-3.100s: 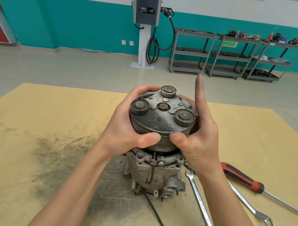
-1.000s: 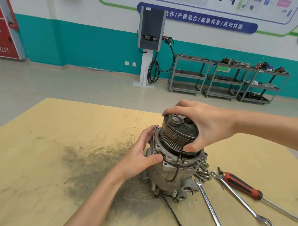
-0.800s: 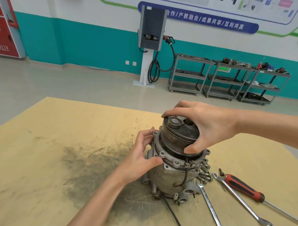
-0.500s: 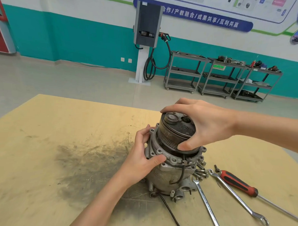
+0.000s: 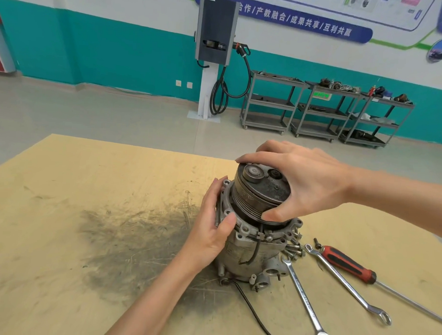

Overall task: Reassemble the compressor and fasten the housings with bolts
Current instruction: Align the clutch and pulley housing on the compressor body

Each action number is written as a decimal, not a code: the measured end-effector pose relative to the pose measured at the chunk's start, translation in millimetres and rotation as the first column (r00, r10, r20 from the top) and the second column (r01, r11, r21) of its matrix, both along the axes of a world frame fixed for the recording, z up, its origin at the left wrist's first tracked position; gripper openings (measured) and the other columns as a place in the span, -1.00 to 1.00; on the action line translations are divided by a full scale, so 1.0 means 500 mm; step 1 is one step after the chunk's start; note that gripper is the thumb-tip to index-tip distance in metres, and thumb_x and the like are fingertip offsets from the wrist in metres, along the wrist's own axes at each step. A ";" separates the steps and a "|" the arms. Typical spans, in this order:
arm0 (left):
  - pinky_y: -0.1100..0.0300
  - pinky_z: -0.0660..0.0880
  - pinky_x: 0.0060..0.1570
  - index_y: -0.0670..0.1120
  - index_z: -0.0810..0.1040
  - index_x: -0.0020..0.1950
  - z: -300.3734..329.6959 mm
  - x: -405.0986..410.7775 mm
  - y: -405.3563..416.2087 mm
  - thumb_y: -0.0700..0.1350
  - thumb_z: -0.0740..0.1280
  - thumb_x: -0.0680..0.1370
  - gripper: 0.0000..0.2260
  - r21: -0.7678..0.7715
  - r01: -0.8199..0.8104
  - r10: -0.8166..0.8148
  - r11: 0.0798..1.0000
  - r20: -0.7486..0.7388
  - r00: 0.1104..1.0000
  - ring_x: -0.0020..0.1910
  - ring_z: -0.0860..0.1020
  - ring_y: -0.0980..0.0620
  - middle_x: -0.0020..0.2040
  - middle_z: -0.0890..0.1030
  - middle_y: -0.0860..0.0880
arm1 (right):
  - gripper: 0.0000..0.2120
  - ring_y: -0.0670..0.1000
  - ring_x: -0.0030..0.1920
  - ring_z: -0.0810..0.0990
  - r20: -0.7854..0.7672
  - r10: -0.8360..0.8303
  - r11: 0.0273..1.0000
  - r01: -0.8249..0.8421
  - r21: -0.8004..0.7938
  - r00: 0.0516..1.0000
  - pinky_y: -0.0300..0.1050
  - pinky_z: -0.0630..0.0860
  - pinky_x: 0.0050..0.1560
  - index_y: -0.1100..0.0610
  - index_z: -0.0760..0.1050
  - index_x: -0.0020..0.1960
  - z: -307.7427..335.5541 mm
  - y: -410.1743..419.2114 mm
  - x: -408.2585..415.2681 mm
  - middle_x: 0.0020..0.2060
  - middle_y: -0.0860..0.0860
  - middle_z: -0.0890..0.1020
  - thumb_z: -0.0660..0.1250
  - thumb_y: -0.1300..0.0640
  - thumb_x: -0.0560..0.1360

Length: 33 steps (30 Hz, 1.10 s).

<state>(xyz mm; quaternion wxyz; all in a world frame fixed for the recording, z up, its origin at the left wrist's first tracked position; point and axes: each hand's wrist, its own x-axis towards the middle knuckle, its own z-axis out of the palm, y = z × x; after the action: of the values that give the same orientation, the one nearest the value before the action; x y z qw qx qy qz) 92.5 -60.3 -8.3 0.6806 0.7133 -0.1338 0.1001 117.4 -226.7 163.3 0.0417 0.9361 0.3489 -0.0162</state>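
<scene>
The compressor (image 5: 252,233) is being kept upright near the middle of the yellow table (image 5: 63,199), tilted slightly toward the left, its base resting beside a dark smear of grime (image 5: 134,239). Its grooved pulley (image 5: 256,193) is being gripped from above by the right hand (image 5: 307,183): the fingers are being curled over the far rim while the thumb is being pressed against the near edge of the grooves. Much of the pulley's face is being covered by that palm, so only two of its round bosses can be made out. The flanged front housing (image 5: 240,228) is being held at its left side by the left hand (image 5: 210,232) — the thumb is being laid on the flange rim, the fingers are being wrapped round the far side, where their tips are hidden.

A black wire (image 5: 254,251) is being routed down the body from a small clamp; a second black cable (image 5: 255,316) is running off the bottom edge of the view. Loose bolts (image 5: 293,247) are lying just right of the housing, partly hidden behind it, so their number cannot be told. Two wrenches (image 5: 303,298) are lying to the right, with a red-handled screwdriver (image 5: 347,264) beyond them — its shaft is being cut off at the right edge. Whether the housings are fully seated cannot be told.
</scene>
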 end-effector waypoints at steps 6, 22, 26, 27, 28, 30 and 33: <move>-0.07 0.16 0.53 0.00 0.10 0.55 0.006 -0.007 -0.002 0.38 0.27 0.37 -0.13 -0.038 0.002 -0.004 0.999 -0.047 0.999 0.55 0.18 0.11 0.56 0.21 0.00 | -0.03 0.02 0.20 0.42 -0.038 -0.006 0.999 0.005 -0.035 0.999 0.08 0.51 0.09 -0.22 0.16 0.49 0.008 0.018 0.015 0.22 -0.08 0.39 0.15 -0.52 0.12; -0.12 0.31 0.43 0.02 0.28 0.41 0.004 0.007 -0.028 0.57 0.21 0.34 -0.15 -0.155 -0.115 0.118 0.981 0.016 0.993 0.41 0.42 0.08 0.37 0.45 0.07 | -0.13 0.00 0.22 0.37 0.066 -0.003 0.999 0.001 0.032 0.998 -0.04 0.37 -0.04 -0.29 0.08 0.48 -0.027 -0.015 0.006 0.22 -0.10 0.35 0.19 -0.47 0.22; -0.13 0.33 0.42 0.00 0.30 0.41 0.004 0.007 -0.030 0.59 0.19 0.32 -0.12 -0.165 -0.135 0.140 0.977 0.022 0.990 0.42 0.41 0.05 0.37 0.46 0.04 | -0.13 0.03 0.20 0.39 0.068 0.007 1.000 -0.009 0.022 0.998 -0.06 0.37 -0.07 -0.28 0.10 0.47 -0.023 -0.013 0.007 0.20 -0.07 0.37 0.18 -0.48 0.21; -0.13 0.33 0.42 -0.02 0.30 0.41 0.006 0.006 -0.030 0.59 0.19 0.31 -0.10 -0.163 -0.133 0.139 0.978 0.023 0.990 0.42 0.41 0.04 0.37 0.46 0.02 | -0.12 0.03 0.18 0.40 0.062 0.010 1.000 -0.011 0.021 0.998 -0.06 0.36 -0.08 -0.28 0.11 0.47 -0.021 -0.011 0.007 0.19 -0.07 0.38 0.16 -0.50 0.20; -0.13 0.34 0.42 -0.04 0.29 0.42 0.007 0.005 -0.030 0.60 0.19 0.31 -0.08 -0.160 -0.132 0.138 0.978 0.026 0.990 0.42 0.42 0.04 0.38 0.47 0.01 | -0.11 0.03 0.17 0.40 0.053 0.009 1.000 -0.010 0.023 0.999 -0.06 0.36 -0.08 -0.28 0.11 0.47 -0.019 -0.009 0.009 0.18 -0.07 0.38 0.13 -0.50 0.18; -0.10 0.35 0.41 -0.06 0.29 0.43 0.009 0.003 -0.029 0.60 0.18 0.30 -0.06 -0.149 -0.140 0.147 0.979 0.032 0.989 0.40 0.44 0.07 0.37 0.48 0.02 | -0.08 0.03 0.15 0.41 0.019 -0.001 0.999 0.000 0.033 1.000 -0.02 0.43 -0.03 -0.28 0.13 0.48 -0.014 -0.003 0.013 0.17 -0.06 0.39 0.10 -0.51 0.14; -0.07 0.38 0.39 -0.04 0.31 0.40 0.007 0.004 -0.027 0.60 0.18 0.30 -0.08 -0.150 -0.151 0.158 0.977 0.035 0.987 0.34 0.48 0.12 0.33 0.52 0.06 | -0.07 0.04 0.16 0.43 -0.003 -0.012 0.999 0.012 0.040 1.000 0.05 0.47 0.05 -0.27 0.16 0.48 -0.011 0.002 0.018 0.18 -0.06 0.40 0.09 -0.51 0.13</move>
<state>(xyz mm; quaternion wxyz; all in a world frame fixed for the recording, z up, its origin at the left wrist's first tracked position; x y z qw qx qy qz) 94.5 -73.7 -5.0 0.7181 0.6669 -0.0862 0.1789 126.5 -225.6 157.9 0.0222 0.9387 0.3437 -0.0108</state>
